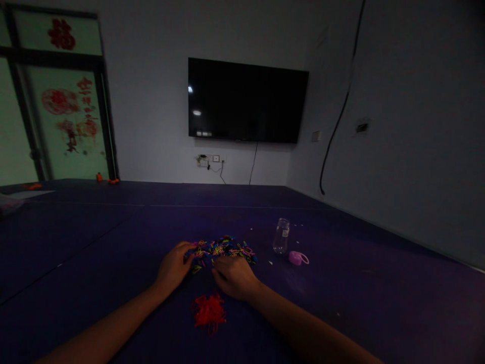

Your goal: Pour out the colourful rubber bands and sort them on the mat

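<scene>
A loose pile of multicoloured rubber bands [223, 247] lies on the dark purple surface in front of me. At its left edge rests my left hand [175, 266], thumb and fingers apart, the fingertips touching the bands. My right hand [235, 277] is at the near side of the pile with its fingers curled down and closed; what they hold, if anything, is hidden. Closer to me, between my forearms, a separate heap of red rubber bands [209, 312] is lying.
Right of the pile stands a clear bottle [281, 236] without its lid, beside a pink cap [295, 258] with a loop. White scraps [270, 263] dot the purple surface [364, 303]. A television [248, 101] hangs on the far wall; small orange objects [113, 181] lie near the door.
</scene>
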Action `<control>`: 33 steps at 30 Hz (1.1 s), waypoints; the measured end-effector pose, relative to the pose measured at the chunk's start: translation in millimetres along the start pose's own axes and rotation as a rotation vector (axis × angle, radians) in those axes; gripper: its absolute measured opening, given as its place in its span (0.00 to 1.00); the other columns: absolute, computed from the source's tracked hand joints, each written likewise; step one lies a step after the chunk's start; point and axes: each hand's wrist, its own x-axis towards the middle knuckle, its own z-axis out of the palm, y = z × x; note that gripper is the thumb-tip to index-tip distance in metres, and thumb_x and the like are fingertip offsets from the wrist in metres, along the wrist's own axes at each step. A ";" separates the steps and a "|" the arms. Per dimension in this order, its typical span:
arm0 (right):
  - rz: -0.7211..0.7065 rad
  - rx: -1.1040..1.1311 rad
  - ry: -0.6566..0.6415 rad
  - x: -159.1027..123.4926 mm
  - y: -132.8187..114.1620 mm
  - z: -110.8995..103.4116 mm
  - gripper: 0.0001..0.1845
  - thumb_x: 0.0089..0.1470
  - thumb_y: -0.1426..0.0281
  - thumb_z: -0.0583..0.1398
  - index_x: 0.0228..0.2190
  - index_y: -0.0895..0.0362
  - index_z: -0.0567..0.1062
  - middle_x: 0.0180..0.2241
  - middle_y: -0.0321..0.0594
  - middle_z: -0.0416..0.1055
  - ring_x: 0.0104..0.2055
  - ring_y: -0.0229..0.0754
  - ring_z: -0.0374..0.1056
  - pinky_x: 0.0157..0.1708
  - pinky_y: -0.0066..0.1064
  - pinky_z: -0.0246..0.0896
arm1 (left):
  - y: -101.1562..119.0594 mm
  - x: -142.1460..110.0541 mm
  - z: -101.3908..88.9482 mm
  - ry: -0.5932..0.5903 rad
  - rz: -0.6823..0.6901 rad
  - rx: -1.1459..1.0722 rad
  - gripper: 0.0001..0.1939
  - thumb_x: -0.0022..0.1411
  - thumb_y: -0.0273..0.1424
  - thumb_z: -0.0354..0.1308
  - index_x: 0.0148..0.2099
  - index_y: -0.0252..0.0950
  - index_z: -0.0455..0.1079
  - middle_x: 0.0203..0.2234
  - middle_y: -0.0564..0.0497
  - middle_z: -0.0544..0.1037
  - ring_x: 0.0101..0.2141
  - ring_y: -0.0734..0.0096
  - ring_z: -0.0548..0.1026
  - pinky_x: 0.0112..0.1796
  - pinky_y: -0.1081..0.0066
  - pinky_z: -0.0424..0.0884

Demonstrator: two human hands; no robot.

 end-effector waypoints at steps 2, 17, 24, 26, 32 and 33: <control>0.008 0.004 -0.004 0.2 0.0 -0.3 0.10 0.57 0.73 0.51 0.27 0.58 0.70 0.28 0.39 0.72 0.29 0.36 0.66 0.26 0.27 0.50 | -2.3 0.5 0.2 0.012 -0.013 0.000 0.12 0.58 0.27 0.51 0.43 0.37 0.73 0.42 0.49 0.76 0.36 0.67 0.76 0.42 0.67 0.71; -0.009 -0.005 0.018 -0.2 0.1 -0.3 0.12 0.57 0.73 0.50 0.26 0.58 0.70 0.27 0.38 0.72 0.28 0.36 0.66 0.26 0.27 0.51 | -20.7 7.0 8.0 0.029 0.024 0.158 0.17 0.59 0.34 0.53 0.49 0.36 0.70 0.47 0.45 0.74 0.52 0.57 0.68 0.53 0.55 0.62; 0.000 -0.002 0.008 0.3 0.8 1.7 0.11 0.57 0.73 0.51 0.26 0.58 0.70 0.27 0.38 0.72 0.28 0.36 0.66 0.25 0.27 0.50 | -13.4 2.0 10.8 -0.178 0.048 0.333 0.26 0.64 0.48 0.43 0.54 0.38 0.68 0.52 0.44 0.72 0.57 0.45 0.60 0.53 0.41 0.53; 0.006 0.011 0.009 0.2 1.2 2.4 0.11 0.57 0.73 0.51 0.27 0.58 0.70 0.28 0.38 0.72 0.28 0.36 0.66 0.25 0.27 0.50 | -13.4 2.1 10.4 -0.204 0.038 0.352 0.26 0.64 0.49 0.43 0.54 0.40 0.68 0.52 0.44 0.71 0.56 0.45 0.61 0.53 0.41 0.53; 0.012 0.012 -0.007 0.0 0.8 1.4 0.11 0.57 0.72 0.50 0.27 0.58 0.70 0.28 0.39 0.72 0.29 0.36 0.66 0.26 0.26 0.51 | -14.1 3.1 10.4 -0.183 0.065 0.361 0.24 0.64 0.48 0.42 0.50 0.43 0.70 0.50 0.46 0.74 0.53 0.50 0.66 0.52 0.42 0.55; 0.012 0.009 -0.012 0.0 0.6 0.9 0.11 0.58 0.72 0.50 0.27 0.58 0.70 0.28 0.39 0.72 0.29 0.37 0.66 0.27 0.26 0.51 | -14.3 3.2 10.4 -0.181 0.065 0.351 0.24 0.65 0.48 0.41 0.49 0.43 0.71 0.49 0.47 0.74 0.53 0.51 0.66 0.52 0.42 0.55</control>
